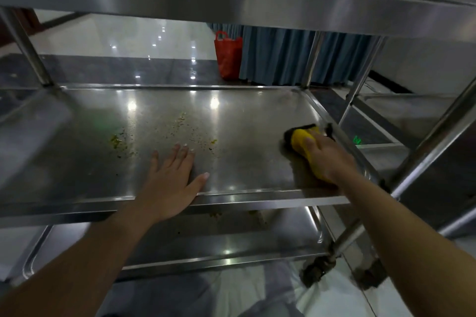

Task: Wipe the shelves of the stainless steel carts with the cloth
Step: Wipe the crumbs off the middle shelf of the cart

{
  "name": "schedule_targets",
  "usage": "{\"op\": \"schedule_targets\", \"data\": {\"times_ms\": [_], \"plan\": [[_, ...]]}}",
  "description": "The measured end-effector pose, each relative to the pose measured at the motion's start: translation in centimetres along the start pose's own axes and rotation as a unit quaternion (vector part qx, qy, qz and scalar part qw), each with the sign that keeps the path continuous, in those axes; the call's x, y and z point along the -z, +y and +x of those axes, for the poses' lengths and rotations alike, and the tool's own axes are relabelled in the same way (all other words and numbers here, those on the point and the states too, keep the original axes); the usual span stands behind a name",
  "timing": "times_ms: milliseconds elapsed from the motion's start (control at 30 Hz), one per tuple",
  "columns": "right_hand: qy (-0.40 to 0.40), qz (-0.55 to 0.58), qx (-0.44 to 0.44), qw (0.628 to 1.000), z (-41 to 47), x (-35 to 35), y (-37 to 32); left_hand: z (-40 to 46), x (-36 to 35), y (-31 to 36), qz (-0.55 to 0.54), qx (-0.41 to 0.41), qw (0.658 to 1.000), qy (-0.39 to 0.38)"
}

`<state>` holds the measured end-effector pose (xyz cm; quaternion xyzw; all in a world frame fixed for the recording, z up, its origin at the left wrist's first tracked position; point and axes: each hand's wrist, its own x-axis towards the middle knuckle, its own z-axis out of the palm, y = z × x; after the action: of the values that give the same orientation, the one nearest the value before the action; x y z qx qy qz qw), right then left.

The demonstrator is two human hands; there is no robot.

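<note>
The middle shelf of a stainless steel cart fills the view. Yellow-green crumbs and dark specks are scattered over its centre and left. My right hand grips a yellow cloth with a dark edge and presses it on the shelf near the right rim. My left hand lies flat on the shelf at the front edge, fingers spread and straight, holding nothing.
The top shelf hangs just above. The bottom shelf below also carries some crumbs. A second steel cart stands close on the right. A red bag and a blue curtain are behind on the glossy floor.
</note>
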<state>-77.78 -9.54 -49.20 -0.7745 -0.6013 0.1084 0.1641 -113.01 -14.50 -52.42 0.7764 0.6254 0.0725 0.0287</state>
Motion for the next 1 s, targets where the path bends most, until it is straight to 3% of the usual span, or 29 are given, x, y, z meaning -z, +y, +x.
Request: {"op": "schedule_targets", "data": {"times_ms": [100, 167, 267, 333, 467, 533, 767, 900, 1000], "plan": [[0.019, 0.000, -0.096, 0.995, -0.1, -0.1, -0.7, 0.0, -0.1, 0.2, 0.001, 0.005, 1.000, 0.000], [0.019, -0.010, -0.108, 0.994, -1.4, -1.2, -3.8, 0.0, -0.2, 0.2, 0.002, 0.011, 1.000, 0.005], [-0.011, -0.031, 0.058, 0.998, -4.9, -3.4, -8.7, 0.0, -0.1, 0.2, 0.004, 0.018, 1.000, 0.009], [-0.046, -0.046, 0.188, 0.980, -7.0, -4.6, -10.5, -0.1, -0.1, 0.2, 0.002, 0.019, 1.000, 0.003], [-0.105, -0.030, 0.255, 0.961, -5.9, -4.2, -9.4, -0.3, -0.1, 0.0, 0.007, 0.012, 1.000, -0.004], [-0.092, -0.015, 0.228, 0.969, -4.1, -3.2, -7.2, -0.3, -0.1, 0.0, 0.007, 0.007, 1.000, -0.003], [0.011, -0.030, -0.005, 0.999, 1.6, 1.4, 3.5, -0.1, -0.3, 0.2, 0.008, 0.006, 1.000, -0.013], [0.047, -0.054, -0.105, 0.992, 2.4, -0.5, -0.9, 0.0, -0.3, 0.5, 0.013, 0.010, 1.000, -0.017], [-0.004, -0.024, -0.030, 0.999, 0.7, -2.3, -6.6, -0.2, 0.0, 0.4, 0.020, 0.014, 1.000, -0.014]]}}
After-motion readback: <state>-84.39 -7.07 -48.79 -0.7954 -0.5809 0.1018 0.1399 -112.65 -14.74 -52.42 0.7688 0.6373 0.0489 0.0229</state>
